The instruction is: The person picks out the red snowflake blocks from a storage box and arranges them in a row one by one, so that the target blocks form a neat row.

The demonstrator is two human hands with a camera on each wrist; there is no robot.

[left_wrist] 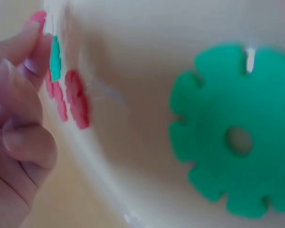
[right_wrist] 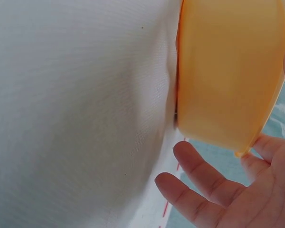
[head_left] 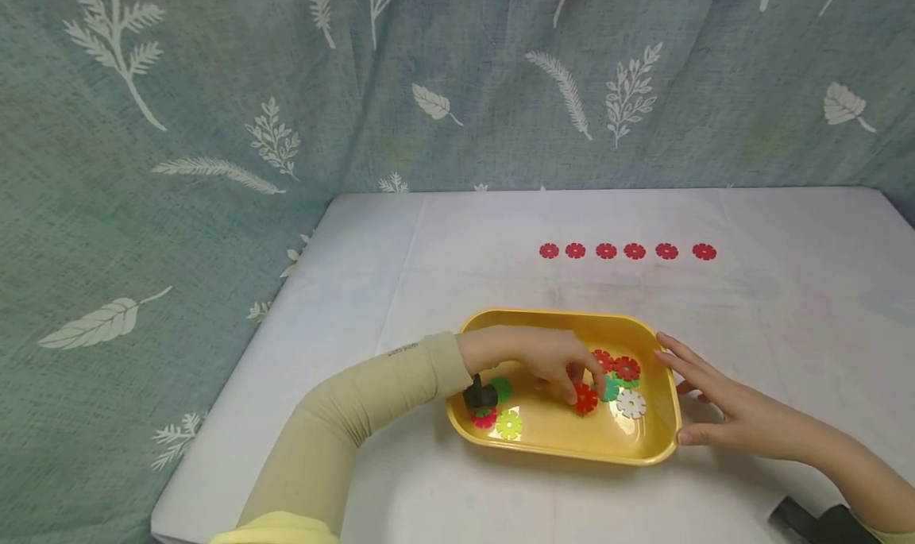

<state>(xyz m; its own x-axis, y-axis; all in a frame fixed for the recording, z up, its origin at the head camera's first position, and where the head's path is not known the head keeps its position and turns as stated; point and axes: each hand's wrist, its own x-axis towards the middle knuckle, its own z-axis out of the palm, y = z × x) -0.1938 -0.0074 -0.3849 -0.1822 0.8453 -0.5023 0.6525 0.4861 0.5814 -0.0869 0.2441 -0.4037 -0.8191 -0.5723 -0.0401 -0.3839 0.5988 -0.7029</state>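
My left hand (head_left: 561, 360) reaches into the yellow plastic tray (head_left: 550, 447). Its thumb and fingers pinch a red flower-shaped disc (head_left: 586, 399), whose edge shows at the fingertips in the left wrist view. Close beside those fingers are a teal flower disc (left_wrist: 55, 58), more red discs (head_left: 627, 368) and a white one (head_left: 631, 403). A large green disc (left_wrist: 213, 128) fills the right of the left wrist view. My right hand (head_left: 743, 417) touches the tray's right end, fingers spread along the rim; two fingers extend free below the tray (right_wrist: 228, 71) in the right wrist view.
Several red flower discs (head_left: 606, 251) lie in a row on the white tabletop (head_left: 457, 250), beyond the tray. Yellow-green (head_left: 509, 425) and pink-red (head_left: 484, 418) discs lie at the tray's left end. Behind the table hangs a leaf-patterned curtain (head_left: 486, 147).
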